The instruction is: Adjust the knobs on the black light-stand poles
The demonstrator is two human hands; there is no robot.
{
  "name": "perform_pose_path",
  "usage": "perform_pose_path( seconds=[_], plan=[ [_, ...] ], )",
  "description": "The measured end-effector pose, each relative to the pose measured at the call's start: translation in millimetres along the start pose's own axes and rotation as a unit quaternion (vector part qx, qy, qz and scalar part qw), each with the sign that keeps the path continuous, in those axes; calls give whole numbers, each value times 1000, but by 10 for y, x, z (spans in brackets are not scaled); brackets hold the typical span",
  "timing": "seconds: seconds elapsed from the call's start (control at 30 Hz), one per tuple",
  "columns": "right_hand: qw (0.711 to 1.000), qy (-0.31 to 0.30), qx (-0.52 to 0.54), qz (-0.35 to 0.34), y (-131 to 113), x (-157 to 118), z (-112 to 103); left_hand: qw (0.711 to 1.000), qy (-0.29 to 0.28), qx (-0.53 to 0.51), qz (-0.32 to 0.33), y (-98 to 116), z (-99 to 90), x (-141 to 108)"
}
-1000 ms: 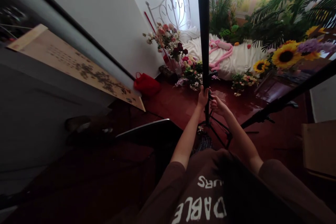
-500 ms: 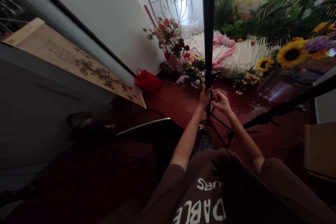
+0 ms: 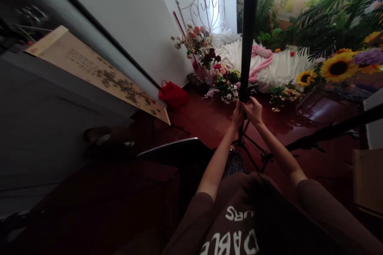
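Note:
A black tripod stand [image 3: 250, 28] rises upright in front of me, its pole running out of the top of the view and its thin legs [image 3: 249, 153] spread on the floor. My left hand [image 3: 238, 115] is wrapped around the lower pole from the left. From the right, my right hand [image 3: 254, 111] closes on the pole at the same height, its fingertips meeting the left hand's. Both hands partly cover the joint there, and the knob is hidden.
Potted flowers [image 3: 229, 81] and a white-draped bed [image 3: 269, 69] lie beyond the stand. To the right, another black pole [image 3: 335, 127] slants across, near a cardboard box [image 3: 368, 179]. A dark flat panel [image 3: 179, 151], a red bag [image 3: 173, 95] and a hanging scroll [image 3: 104, 77] are on the left.
My right hand has shifted from the knob at the pole's right side to across the pole, against my left hand. The whole view has moved slightly, so things sit lower and farther right.

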State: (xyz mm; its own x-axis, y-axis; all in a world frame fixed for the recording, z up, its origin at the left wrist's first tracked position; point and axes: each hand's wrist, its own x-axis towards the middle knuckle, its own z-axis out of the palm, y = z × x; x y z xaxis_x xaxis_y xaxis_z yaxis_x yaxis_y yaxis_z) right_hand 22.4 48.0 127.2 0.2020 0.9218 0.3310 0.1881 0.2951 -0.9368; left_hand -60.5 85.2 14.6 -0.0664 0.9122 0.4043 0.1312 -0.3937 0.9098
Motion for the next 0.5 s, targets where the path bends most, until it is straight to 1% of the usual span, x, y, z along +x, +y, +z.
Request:
perform_pose_path(
  seconds=[0.13,0.27,0.37,0.5],
  plan=[
    [999,7,-2,-38,-252,196,-2,1000,2,23,-11,43,-36,-39],
    [992,38,-59,-109,-467,400,19,999,13,32,-22,114,-30,-54],
    [986,40,-82,-141,-530,482,25,999,8,17,-34,178,-19,-55],
    [985,18,-83,-153,-522,493,-25,1000,8,-1,-28,263,-27,-67]
  ],
)
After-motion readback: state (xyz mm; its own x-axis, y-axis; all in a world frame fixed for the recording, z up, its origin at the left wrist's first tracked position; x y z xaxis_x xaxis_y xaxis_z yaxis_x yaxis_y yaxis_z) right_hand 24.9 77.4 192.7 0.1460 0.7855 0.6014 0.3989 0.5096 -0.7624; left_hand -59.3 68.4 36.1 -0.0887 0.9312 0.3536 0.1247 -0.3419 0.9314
